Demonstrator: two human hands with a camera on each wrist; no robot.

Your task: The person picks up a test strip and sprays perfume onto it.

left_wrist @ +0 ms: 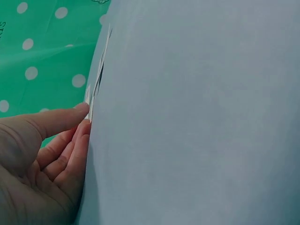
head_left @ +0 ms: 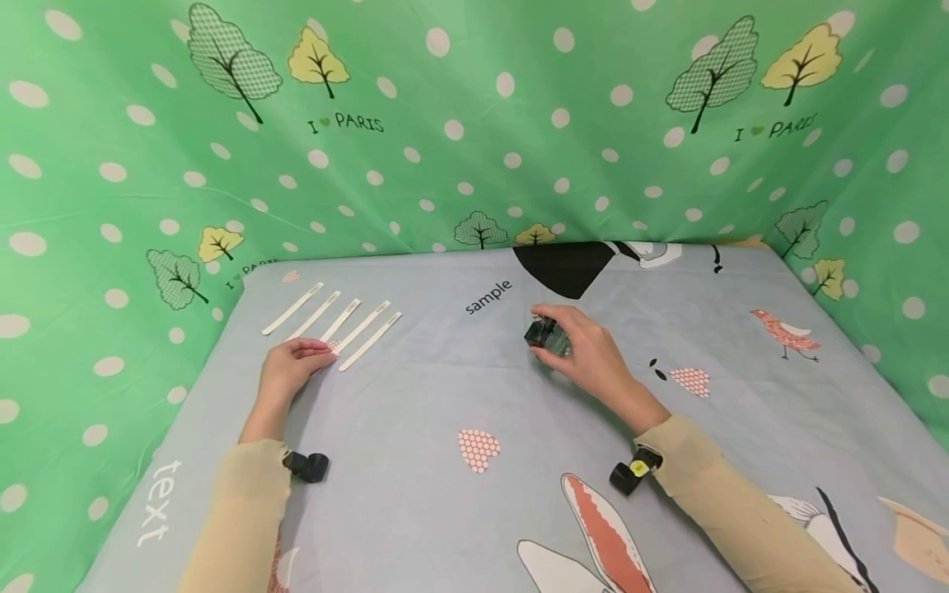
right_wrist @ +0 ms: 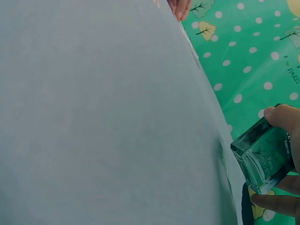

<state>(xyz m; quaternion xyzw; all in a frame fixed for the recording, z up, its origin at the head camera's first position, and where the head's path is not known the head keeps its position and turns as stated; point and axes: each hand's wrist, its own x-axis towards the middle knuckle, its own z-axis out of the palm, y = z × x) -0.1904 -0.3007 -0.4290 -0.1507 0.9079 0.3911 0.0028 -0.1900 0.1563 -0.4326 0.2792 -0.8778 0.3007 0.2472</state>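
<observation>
Several slim white paper strips (head_left: 293, 309) lie slanted in a row on the left of the bed-like surface, small print at their far ends. My left hand (head_left: 291, 371) pinches the near end of one strip (head_left: 363, 327) between thumb and fingers; its fingertips hide that end. In the left wrist view the strips (left_wrist: 101, 70) show only edge-on. Farther right, my right hand (head_left: 593, 354) grips a dark green glass perfume bottle (head_left: 547, 333) around its sides. The right wrist view shows the bottle (right_wrist: 267, 159) tilted, with printed lettering and clear thick glass at its base.
A grey-blue printed cloth (head_left: 415, 412) covers the surface, with hearts, a bird and lettering printed on it. Behind and beside it hangs a green dotted curtain (head_left: 474, 156). Black camera straps (head_left: 307, 467) sit on both wrists.
</observation>
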